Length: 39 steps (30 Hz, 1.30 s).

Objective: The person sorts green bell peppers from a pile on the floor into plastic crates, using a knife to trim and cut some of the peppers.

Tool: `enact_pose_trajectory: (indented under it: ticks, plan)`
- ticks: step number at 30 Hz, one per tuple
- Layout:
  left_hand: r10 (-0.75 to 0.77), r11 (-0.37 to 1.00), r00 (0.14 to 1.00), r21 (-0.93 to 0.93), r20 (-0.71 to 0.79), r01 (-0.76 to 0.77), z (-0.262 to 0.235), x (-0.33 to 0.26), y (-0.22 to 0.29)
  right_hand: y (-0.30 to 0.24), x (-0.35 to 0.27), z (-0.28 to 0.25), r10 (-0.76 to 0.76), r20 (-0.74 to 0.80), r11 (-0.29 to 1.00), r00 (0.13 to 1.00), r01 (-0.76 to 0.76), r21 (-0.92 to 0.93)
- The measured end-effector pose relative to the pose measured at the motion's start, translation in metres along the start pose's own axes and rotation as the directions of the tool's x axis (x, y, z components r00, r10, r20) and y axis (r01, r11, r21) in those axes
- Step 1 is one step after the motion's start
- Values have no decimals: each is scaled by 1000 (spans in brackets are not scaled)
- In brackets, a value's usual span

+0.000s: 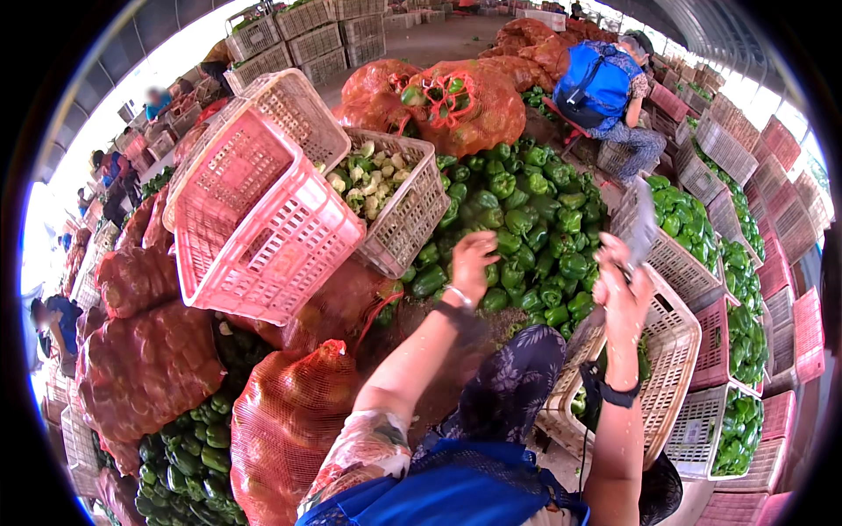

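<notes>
My left hand point(471, 263) reaches out onto a big heap of green bell peppers point(526, 228), palm down, its fingers curled over the peppers at the heap's near edge. I cannot tell whether it grips one. My right hand point(624, 294) is raised above a beige plastic crate point(675, 351) and is closed around a pale grey strip point(642, 215), which is blurred by motion and sticks up from the fist. A few green peppers show inside that crate under my right forearm.
A pink crate point(263, 219) and a beige crate of pale pepper scraps point(412, 210) lean at the left. Red mesh sacks point(289, 421) of peppers lie around. Crates of peppers point(745, 333) line the right. A person with a blue backpack point(596, 83) crouches behind the heap.
</notes>
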<state>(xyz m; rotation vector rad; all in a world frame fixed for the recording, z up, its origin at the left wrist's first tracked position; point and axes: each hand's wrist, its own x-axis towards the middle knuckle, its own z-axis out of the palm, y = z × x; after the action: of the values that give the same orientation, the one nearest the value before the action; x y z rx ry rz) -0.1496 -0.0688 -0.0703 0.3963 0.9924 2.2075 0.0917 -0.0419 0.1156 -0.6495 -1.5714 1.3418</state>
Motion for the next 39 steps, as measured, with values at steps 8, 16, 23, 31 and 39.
enact_pose_trajectory:
  ticks: [8, 16, 23, 31, 39]
  plan:
    - [-102, 748, 884, 550, -456, 370, -241, 33, -108, 79, -82, -151, 44, -261, 917, 964, -142, -372]
    - [132, 180, 987, 977, 89, -112, -196, 60, -199, 119, -126, -184, 220, -612, 816, 760, -487, -312]
    - [-244, -458, 774, 634, 584, -623, -128, 119, -211, 122, -133, -179, 215, -625, 730, 750, -548, -407]
    - [-291, -614, 877, 628, 382, -477, -137, 124, -229, 136, -130, -175, 225, -595, 690, 771, -558, -462]
    - [-580, 638, 764, 426, -283, 642, -110, 89, -156, 129, -129, -151, 261, -440, 825, 859, -435, -360]
